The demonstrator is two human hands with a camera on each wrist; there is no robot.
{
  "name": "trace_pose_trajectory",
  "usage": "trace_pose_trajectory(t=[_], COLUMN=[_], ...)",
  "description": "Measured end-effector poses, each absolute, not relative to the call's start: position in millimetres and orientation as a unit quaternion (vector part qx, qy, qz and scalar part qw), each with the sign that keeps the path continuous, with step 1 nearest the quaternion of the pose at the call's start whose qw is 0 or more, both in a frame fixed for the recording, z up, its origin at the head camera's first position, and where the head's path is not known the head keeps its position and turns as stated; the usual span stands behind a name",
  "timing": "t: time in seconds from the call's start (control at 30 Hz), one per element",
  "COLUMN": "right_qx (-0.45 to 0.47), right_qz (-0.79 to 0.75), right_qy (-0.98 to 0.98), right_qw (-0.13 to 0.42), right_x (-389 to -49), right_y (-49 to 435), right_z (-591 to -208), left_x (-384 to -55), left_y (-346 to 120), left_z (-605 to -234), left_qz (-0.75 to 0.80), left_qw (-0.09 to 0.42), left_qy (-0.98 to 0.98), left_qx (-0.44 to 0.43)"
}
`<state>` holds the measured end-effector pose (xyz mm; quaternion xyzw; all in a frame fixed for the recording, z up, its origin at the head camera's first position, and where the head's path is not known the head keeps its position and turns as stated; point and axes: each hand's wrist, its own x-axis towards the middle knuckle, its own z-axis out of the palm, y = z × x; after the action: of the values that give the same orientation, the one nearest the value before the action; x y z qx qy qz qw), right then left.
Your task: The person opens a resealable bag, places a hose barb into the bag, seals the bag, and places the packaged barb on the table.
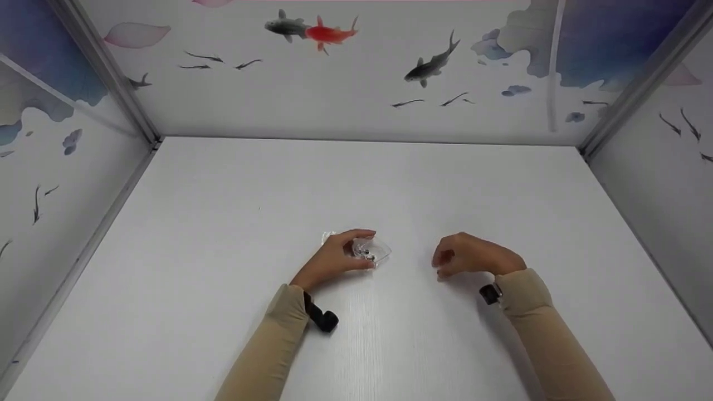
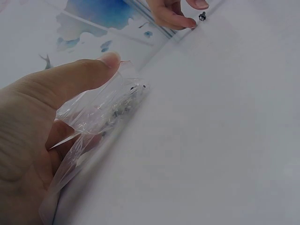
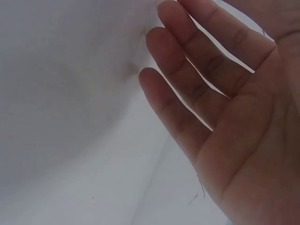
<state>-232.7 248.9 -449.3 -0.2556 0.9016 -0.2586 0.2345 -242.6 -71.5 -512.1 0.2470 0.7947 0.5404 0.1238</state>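
Observation:
My left hand (image 1: 332, 255) holds a crinkled clear plastic bag (image 2: 101, 105) between thumb and fingers. Small dark metal screws (image 1: 365, 254) lie inside the bag, toward its far end. To the right, over the white table, my right hand (image 1: 468, 255) has its fingers loosely bent. Its thumb and forefinger stand apart in the left wrist view, with one small dark screw (image 2: 202, 16) right at their tips. In the right wrist view the other fingers (image 3: 168, 56) are relaxed and slightly spread; the screw is not seen there.
The white tabletop (image 1: 362, 184) reaches back to a panel (image 1: 356, 100) painted with fish. Similar panels on grey metal frames stand left and right. A black wrist camera (image 1: 325, 320) sits on the left sleeve, another camera (image 1: 490, 293) on the right.

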Motion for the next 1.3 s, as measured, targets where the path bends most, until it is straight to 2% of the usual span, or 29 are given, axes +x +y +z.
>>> trace_pose_trajectory(t=[0.97, 1.2, 1.3], right_qx=[-0.235, -0.251, -0.256], right_qz=[-0.211, -0.228, -0.228], right_qy=[0.919, 0.913, 0.913], right_qw=[0.236, 0.227, 0.220], right_x=[-235.0, -236.1, -238.0], right_y=[237.5, 233.2, 230.2], right_z=[-448.9, -446.9, -445.9], left_x=[-244.3, -235.6, -242.0], left_y=[-70.5, -70.1, -70.3], left_z=[-512.9, -497.8, -510.9], left_qz=[0.533, 0.549, 0.547], left_qw=[0.117, 0.144, 0.138], left_qy=[0.799, 0.787, 0.791], left_qx=[0.252, 0.242, 0.238])
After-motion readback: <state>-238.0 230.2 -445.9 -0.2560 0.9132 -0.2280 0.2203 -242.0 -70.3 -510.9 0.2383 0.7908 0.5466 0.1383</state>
